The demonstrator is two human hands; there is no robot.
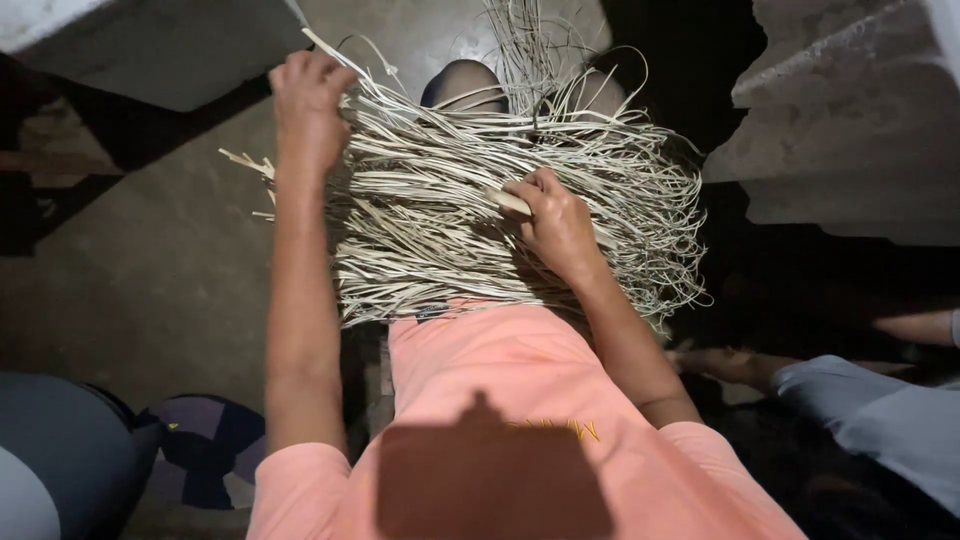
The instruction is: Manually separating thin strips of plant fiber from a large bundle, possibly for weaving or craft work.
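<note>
1. From my feed I look down on a dim room with a bare, dull grey floor (150, 280); a pale slab (150, 45) sits at the far left and rough grey blocks (850, 130) at the far right, with deep shadow between them.
2. A big bundle of pale strips (440, 200) lies across the person's lap in the middle of the scene, just beyond the orange shirt (500, 370), with the knees (465, 85) showing past it.
3. The left hand (305, 100) is stretched far out at the bundle's far left edge, arm nearly straight, fingers curled shut around a bunch of strips.
4. The right hand (555, 215) is bent in close, resting on the middle right of the bundle, fingers folded down and pinching a short pale stick (512, 203) against the strips.
5. The strips are thin, flat, dry-looking and straw-coloured, running mostly left to right; loose ends loop and curl at the right and spray upward at the far side.
6. Near left sits a dark rounded shape beside a patterned cloth (200, 450); at the near right another person's grey-clad leg (880, 420) shows.
</note>
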